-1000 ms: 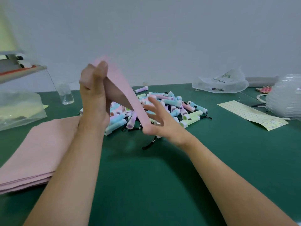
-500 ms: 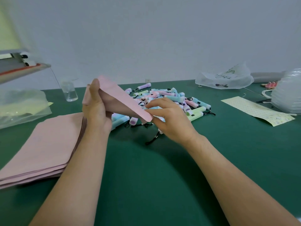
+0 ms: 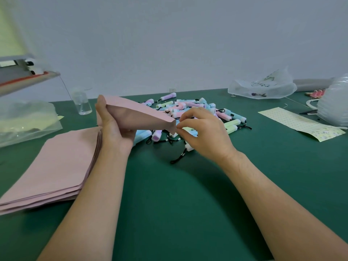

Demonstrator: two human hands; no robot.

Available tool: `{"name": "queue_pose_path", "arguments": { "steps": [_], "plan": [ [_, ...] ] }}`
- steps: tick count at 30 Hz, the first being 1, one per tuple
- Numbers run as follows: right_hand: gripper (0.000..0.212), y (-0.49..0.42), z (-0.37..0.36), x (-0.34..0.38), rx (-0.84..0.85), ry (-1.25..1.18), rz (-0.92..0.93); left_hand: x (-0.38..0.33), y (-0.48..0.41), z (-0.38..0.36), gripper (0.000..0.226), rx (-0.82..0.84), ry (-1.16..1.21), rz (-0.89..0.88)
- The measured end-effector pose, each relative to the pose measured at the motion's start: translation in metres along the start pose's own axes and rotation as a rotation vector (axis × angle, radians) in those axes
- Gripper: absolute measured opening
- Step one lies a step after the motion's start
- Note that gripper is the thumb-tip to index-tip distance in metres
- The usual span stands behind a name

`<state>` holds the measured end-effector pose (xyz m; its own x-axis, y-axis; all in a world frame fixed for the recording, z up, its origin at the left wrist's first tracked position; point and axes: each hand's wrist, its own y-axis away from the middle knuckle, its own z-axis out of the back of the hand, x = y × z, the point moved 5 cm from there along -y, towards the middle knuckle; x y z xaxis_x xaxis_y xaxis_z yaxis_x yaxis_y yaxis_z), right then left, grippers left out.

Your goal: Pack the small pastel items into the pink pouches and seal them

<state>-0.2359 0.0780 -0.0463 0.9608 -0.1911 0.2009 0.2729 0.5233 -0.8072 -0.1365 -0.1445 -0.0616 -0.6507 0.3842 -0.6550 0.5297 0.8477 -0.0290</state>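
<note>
My left hand [image 3: 113, 127] grips one pink pouch [image 3: 135, 114] by its left end and holds it above the table, mouth edge toward me. My right hand [image 3: 205, 134] has its fingers curled, with thumb and forefinger pinching the pouch's right corner. Behind both hands lies a heap of small pastel torches [image 3: 194, 110] in pink, blue, green and purple, each with a black lanyard. One white torch with its lanyard [image 3: 181, 154] lies just under my right hand. A stack of flat pink pouches [image 3: 56, 166] rests at the left.
The green table [image 3: 178, 204] also carries a clear cup [image 3: 82, 101], a clear plastic bag [image 3: 24, 121] at the far left, a sealing machine [image 3: 22, 72] above it, a crumpled white bag [image 3: 261, 87], a dotted sticker sheet [image 3: 297, 121] and a plastic-wrapped bundle [image 3: 335, 104] at the right.
My left hand lowered the pouch from upright to nearly level. My right hand went from open beside it to pinching its right corner.
</note>
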Motion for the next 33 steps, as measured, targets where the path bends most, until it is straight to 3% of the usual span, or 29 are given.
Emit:
{"name": "queue_pose_path", "arguments": {
  "steps": [4, 9, 14, 19, 21, 24, 26, 29, 33],
  "plan": [
    [0.014, -0.001, 0.001, -0.002, -0.025, -0.022, -0.056, 0.000, 0.002, 0.001, 0.070, -0.021, 0.016, 0.036],
    [0.004, -0.001, -0.001, -0.003, -0.016, -0.010, -0.029, -0.001, 0.004, 0.000, 0.046, -0.001, 0.000, 0.042],
    [0.010, -0.001, -0.007, -0.001, 0.118, 0.002, 0.021, 0.003, 0.004, 0.001, 0.067, 0.016, -0.039, 0.055],
    [0.011, -0.001, 0.003, -0.020, 0.133, 0.046, -0.071, 0.010, 0.007, 0.009, 0.055, -0.032, 0.005, 0.079],
    [0.021, 0.000, 0.008, -0.036, 0.215, 0.080, -0.118, 0.013, 0.013, 0.007, 0.049, 0.074, -0.036, 0.118],
    [0.028, 0.010, 0.009, -0.055, 0.488, 0.060, -0.196, 0.022, 0.031, -0.009, 0.053, 0.229, -0.127, 0.240],
    [0.028, 0.017, 0.006, -0.063, 0.640, 0.141, -0.214, 0.027, 0.029, -0.010, 0.061, 0.207, -0.235, 0.228],
    [0.026, 0.020, 0.001, -0.070, 0.704, 0.207, -0.224, 0.031, 0.026, -0.006, 0.042, 0.243, -0.419, 0.178],
    [0.037, 0.018, -0.007, -0.071, 0.696, 0.283, -0.190, 0.035, 0.028, -0.003, 0.059, 0.356, -0.429, 0.348]
  ]
}}
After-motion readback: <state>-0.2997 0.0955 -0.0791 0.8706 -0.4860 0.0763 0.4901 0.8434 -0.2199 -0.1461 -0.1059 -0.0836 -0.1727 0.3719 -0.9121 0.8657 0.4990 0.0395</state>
